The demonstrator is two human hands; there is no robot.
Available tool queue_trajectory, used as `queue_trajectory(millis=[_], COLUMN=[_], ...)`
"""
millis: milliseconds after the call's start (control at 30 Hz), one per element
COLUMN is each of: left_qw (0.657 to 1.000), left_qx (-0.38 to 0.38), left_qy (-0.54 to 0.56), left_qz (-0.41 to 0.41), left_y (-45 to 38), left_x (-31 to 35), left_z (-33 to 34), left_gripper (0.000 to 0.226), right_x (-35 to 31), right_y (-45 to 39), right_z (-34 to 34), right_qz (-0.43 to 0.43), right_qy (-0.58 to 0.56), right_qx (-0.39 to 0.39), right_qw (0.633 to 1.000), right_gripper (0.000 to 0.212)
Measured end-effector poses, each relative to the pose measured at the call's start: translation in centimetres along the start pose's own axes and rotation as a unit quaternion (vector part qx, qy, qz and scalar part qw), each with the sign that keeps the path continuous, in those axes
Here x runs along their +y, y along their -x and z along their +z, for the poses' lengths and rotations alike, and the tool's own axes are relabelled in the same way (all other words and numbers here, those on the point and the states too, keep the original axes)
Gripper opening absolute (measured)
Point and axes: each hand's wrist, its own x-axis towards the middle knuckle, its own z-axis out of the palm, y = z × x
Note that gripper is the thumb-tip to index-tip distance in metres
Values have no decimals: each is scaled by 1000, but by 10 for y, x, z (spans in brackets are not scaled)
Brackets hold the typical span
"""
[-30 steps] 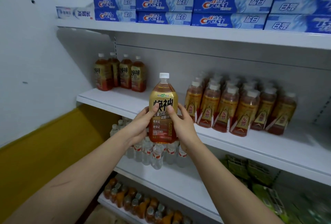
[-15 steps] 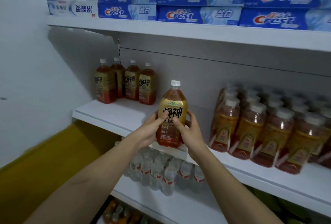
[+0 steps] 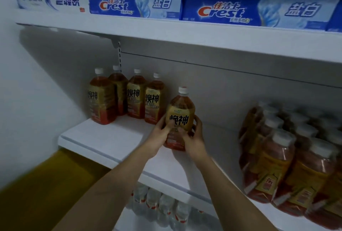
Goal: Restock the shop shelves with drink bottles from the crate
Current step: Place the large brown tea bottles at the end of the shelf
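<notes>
Two hands, one bottle going in beside the row

Shelving fills most of my view. Top shelf [image 3: 166, 33] carries stacked toothpaste boxes [image 3: 222, 12], labels facing out. Middle shelf [image 3: 103, 142] is the working one: white, with bare board at its front left, which I take to be why this bay was picked for the restock.

Right side of that shelf: a dense block of shrink-wrapped tea bottles [image 3: 288, 166], blurred at the edge of frame. Different label, so I judge it a separate product block, well apart from the working spot.

Back left: four matching bottles [image 3: 127, 97], upright, white caps, labels mostly forward, pushed toward the back panel. Lower shelf holds clear water bottles [image 3: 162, 206], partly hidden by the forearms.

Held bottle [image 3: 180, 119]: upright, gold label facing me, just right of the four and a little in front. Its base looks at or just above the board; I can't tell if it has touched down. Label-out suits a shop display and matches its neighbours.

Left hand [image 3: 160, 134]: fingers curled round the bottle's left side, thumb on the label. Right hand [image 3: 193, 138]: wrapped round the right side, fingers reaching behind. Both grip low on the body, presumably to steady a large, heavy bottle while it is set straight.

Crate not in view.
</notes>
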Motion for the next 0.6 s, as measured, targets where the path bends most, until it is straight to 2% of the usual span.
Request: queue_trajectory(millis=[100, 200, 300, 433, 600], left_qw=[999, 992, 976, 930, 924], left_qx=[45, 111, 172, 278, 299], left_qy=[-20, -37, -96, -224, -220], left_qz=[15, 42, 88, 91, 89], left_y=[-18, -34, -43, -49, -56], left_x=[-18, -43, -50, -51, -52], left_z=[-6, -7, -2, 7, 4], left_gripper=[50, 61, 45, 36, 26], right_x=[7, 13, 21, 25, 30], right_y=[-20, -43, -61, -72, -81], right_z=[11, 18, 24, 33, 35], right_qz=[2, -4, -13, -41, -49], right_qy=[15, 34, 34, 47, 49], right_qx=[14, 18, 29, 42, 36], right_qw=[1000, 999, 999, 997, 997], right_gripper=[63, 66, 68, 68, 69])
